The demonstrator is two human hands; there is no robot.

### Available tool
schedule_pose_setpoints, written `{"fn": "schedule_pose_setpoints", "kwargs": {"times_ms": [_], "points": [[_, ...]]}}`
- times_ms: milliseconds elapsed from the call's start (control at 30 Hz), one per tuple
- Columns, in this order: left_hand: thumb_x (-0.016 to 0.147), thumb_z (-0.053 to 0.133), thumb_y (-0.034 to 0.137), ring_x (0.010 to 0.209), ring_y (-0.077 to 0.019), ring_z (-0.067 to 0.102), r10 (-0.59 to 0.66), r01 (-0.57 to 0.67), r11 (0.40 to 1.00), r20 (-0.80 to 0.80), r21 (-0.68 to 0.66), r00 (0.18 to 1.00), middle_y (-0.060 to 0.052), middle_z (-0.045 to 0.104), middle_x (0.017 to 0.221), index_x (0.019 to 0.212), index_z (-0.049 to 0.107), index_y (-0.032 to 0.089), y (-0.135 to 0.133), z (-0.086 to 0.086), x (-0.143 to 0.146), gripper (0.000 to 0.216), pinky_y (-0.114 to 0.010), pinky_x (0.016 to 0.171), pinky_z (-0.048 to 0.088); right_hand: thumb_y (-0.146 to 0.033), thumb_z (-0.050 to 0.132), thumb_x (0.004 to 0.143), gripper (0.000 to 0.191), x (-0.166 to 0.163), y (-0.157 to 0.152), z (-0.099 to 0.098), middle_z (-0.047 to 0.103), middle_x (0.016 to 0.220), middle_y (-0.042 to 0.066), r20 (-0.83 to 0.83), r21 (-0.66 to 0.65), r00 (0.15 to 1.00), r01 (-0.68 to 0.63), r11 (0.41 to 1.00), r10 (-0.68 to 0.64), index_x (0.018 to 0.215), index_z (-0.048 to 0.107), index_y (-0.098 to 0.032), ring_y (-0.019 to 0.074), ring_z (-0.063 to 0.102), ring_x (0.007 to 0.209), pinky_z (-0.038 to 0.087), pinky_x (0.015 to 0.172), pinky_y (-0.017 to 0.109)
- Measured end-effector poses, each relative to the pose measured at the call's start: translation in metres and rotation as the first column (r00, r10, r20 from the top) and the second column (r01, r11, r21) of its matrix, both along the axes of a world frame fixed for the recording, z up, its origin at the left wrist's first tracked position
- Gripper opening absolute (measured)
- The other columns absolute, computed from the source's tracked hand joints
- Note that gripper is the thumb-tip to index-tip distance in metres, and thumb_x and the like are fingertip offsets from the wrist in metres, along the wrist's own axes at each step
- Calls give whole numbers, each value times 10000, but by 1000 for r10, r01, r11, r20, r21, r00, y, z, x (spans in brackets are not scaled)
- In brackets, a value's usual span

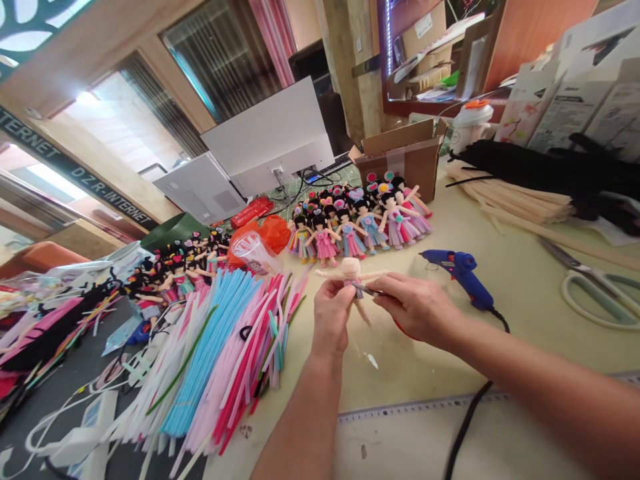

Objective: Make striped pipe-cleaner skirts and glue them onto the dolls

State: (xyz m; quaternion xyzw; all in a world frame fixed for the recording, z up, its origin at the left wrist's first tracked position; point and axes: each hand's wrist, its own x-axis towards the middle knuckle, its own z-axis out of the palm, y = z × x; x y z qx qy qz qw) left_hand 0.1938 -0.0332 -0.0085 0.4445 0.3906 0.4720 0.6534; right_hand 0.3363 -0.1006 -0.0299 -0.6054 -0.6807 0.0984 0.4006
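My left hand [331, 315] is closed on the body of a small cream pipe-cleaner doll [351, 270] with a round head and outstretched arms, held over the pale table [525, 313]. My right hand [415, 308] pinches a thin grey pipe cleaner [367, 289] against the doll's waist. A blue glue gun [463, 273] lies just right of my right hand, its black cord trailing towards me.
Finished dolls in coloured skirts [357, 227] stand in rows behind. A heap of pink, blue and white pipe cleaners [225, 353] fills the left. Scissors [595, 290], cream and black pipe-cleaner bundles [530, 180], a cardboard box [400, 157] and a plastic cup [253, 253] lie around.
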Motion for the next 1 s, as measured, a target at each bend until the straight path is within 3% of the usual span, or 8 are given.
{"fn": "schedule_pose_setpoints", "kwargs": {"times_ms": [100, 200, 400, 500, 667, 833, 933, 1000], "points": [[553, 700, 159, 618, -96, 551, 6, -6, 1000, -3, -10, 1000, 16, 618, 643, 656, 638, 154, 0, 0, 0, 120, -238, 664, 452, -328, 536, 875, 174, 7, -1, 12, 643, 681, -12, -404, -217, 908, -211, 953, 109, 954, 651, -223, 142, 574, 578, 409, 512, 243], [535, 698, 172, 603, -92, 543, 35, -35, 999, -5, -35, 999, 25, 607, 621, 639, 633, 159, 1, 2, -1, 123, -232, 645, 447, -411, 560, 858, 214, 12, -3, 22, 546, 609, -44, -654, -248, 746, -367, 897, 125, 942, 612, -220, 124, 503, 508, 372, 454, 235], [537, 696, 182, 616, -95, 536, 45, -45, 999, -13, -8, 999, 16, 614, 631, 633, 638, 158, 1, 5, -1, 115, -226, 642, 433, -293, 500, 909, 156, 0, -9, 9, 675, 771, 12, -135, -6, 990, -36, 999, 35, 963, 633, -232, 146, 579, 632, 401, 563, 259], [544, 693, 172, 625, -101, 542, 41, -41, 999, -20, 8, 999, 18, 610, 635, 633, 624, 166, 0, 3, 0, 113, -234, 658, 435, -254, 448, 952, 212, -4, -9, 1, 732, 983, 54, 95, 118, 994, 34, 992, -45, 1013, 650, -240, 177, 651, 773, 412, 614, 270], [559, 694, 165, 660, -108, 562, 32, -31, 999, -21, 28, 999, 4, 641, 684, 679, 657, 154, -2, 0, 0, 126, -246, 696, 444, -256, 421, 983, 257, -5, -9, -1, 729, 927, 58, 254, 168, 961, 65, 984, -106, 1001, 677, -244, 171, 639, 715, 394, 606, 269], [550, 709, 173, 654, -106, 569, 58, -58, 998, -15, 6, 998, 13, 640, 660, 677, 649, 150, -1, -1, -1, 142, -244, 697, 449, -301, 490, 933, 187, -2, -6, 4, 641, 710, 5, -22, 2, 1000, 3, 1000, -3, 964, 666, -247, 146, 552, 599, 382, 551, 253], [551, 714, 193, 625, -100, 562, 71, -71, 997, -29, -6, 997, 20, 634, 633, 669, 635, 149, 0, 1, -2, 149, -242, 681, 450, -335, 513, 891, 155, 2, -4, 8, 508, 588, -48, -351, -133, 932, -147, 980, 92, 925, 626, -235, 127, 460, 524, 366, 488, 238], [549, 722, 206, 620, -96, 561, 70, -71, 997, -17, -7, 997, 28, 621, 623, 669, 631, 149, 0, 4, -2, 161, -240, 681, 453, -339, 512, 884, 154, 3, -4, 9, 477, 576, -58, -390, -119, 917, -136, 983, 80, 930, 612, -232, 121, 429, 511, 350, 481, 240]]}}
